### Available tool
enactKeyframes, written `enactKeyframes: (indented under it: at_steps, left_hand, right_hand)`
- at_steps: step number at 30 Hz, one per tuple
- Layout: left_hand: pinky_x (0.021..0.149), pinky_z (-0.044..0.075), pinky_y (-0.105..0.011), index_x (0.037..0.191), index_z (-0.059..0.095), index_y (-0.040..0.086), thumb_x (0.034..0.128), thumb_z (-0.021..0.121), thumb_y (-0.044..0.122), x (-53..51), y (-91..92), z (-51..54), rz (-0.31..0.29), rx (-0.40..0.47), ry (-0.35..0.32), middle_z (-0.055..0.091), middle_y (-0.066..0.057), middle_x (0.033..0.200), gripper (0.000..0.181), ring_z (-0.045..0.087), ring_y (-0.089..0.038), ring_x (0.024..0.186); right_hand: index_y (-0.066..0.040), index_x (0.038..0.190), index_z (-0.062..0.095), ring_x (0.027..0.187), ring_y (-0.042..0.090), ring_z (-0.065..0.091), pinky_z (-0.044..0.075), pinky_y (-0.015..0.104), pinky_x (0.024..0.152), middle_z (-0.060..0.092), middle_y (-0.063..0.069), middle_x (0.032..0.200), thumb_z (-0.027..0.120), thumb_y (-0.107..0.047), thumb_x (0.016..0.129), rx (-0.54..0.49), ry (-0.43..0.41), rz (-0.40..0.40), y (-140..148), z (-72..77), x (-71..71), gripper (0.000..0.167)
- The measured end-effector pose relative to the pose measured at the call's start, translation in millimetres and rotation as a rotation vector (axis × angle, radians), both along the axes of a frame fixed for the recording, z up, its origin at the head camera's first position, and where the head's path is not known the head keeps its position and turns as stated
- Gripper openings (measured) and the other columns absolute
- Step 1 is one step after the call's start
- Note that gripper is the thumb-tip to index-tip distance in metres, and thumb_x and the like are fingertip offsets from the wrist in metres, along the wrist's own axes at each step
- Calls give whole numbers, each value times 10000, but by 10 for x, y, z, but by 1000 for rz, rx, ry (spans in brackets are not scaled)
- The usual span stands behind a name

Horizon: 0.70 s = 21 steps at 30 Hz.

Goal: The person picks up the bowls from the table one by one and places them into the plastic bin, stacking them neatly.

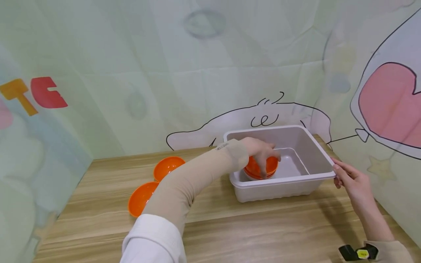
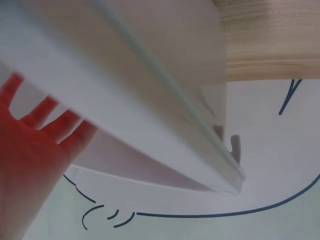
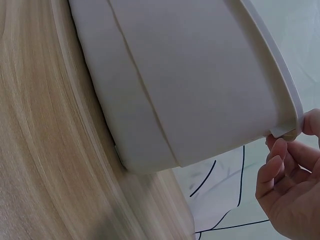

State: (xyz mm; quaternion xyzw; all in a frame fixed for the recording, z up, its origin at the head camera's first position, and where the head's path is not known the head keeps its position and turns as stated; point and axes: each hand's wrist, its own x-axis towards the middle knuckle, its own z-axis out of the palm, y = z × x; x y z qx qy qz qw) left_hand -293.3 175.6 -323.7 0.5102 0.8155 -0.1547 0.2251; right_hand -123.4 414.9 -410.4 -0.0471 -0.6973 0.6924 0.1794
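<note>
My left hand (image 1: 261, 151) reaches over the left side of a light grey plastic bin (image 1: 271, 191) and rests over orange bowls (image 1: 253, 168) inside it. Its thumb comes down by their near rim, while the other fingers spread toward the far right. In the left wrist view the fingers look straight and apart, and the bin's wall hides their tips. My right hand (image 1: 353, 182) pinches the bin's rim at the near right corner. From the right wrist view, that hand (image 3: 292, 182) has thumb and fingers on the rim, beside the outer wall (image 3: 200, 85).
Two more orange bowls, one farther back (image 1: 166, 168) and one nearer (image 1: 139, 199), sit on the wooden table (image 1: 263, 230) to the left, partly hidden by my left sleeve. A printed cloth backdrop (image 1: 148, 91) stands around the table's back and sides.
</note>
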Motion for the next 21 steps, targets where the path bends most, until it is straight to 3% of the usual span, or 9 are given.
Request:
enactKeyframes:
  at_steps: [21]
  left_hand:
    - [966, 439, -318, 1445, 343, 376, 792, 719, 489, -11, -2, -65, -7, -18, -6, 325, 0, 1428, 762, 428, -159, 1168]
  right_hand:
    - [-247, 1098, 714, 581, 32, 530, 416, 198, 497, 633, -106, 683, 591, -130, 947, 3, 4, -6, -9, -2, -6, 227]
